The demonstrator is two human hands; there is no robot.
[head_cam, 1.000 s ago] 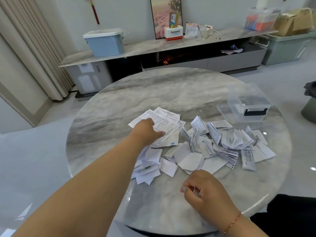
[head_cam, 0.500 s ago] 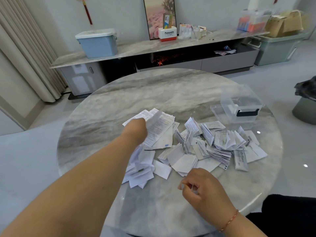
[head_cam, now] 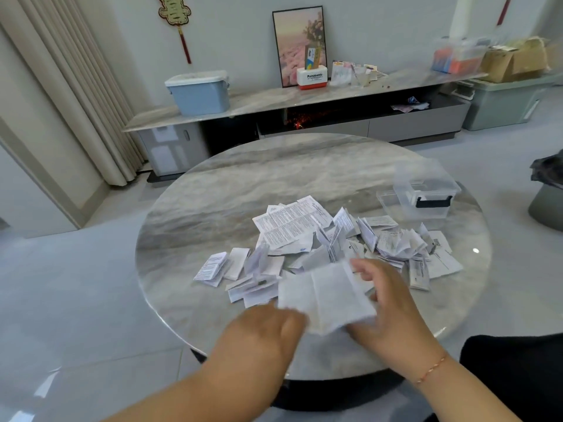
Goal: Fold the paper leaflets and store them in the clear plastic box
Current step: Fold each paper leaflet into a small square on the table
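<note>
Worktop (head_cam: 231, 190): round, polished grey marble with pale veining, glossy.

Leaflet pile (head_cam: 350, 242): thin white printed papers, some flat, some folded into small creased rectangles, strewn across the worktop's centre; the largest flat sheet (head_cam: 289, 226) lay at the pile's far edge.

Clear plastic box (head_cam: 426, 190): transparent, rectangular, with a black latch, lid off, at the far right of the pile, just beside its edge.

Held leaflet (head_cam: 326, 296): white, crease-lined, motion-blurred, raised over the near edge of the pile and hiding some papers beneath it.

Left hand (head_cam: 262, 333): gripped the held leaflet's near left corner, fingers curled under the paper.

Right hand (head_cam: 387, 309): held the leaflet's right side, thumb on the sheet's right edge; a thin red cord bracelet (head_cam: 432, 368) circled the wrist.
</note>
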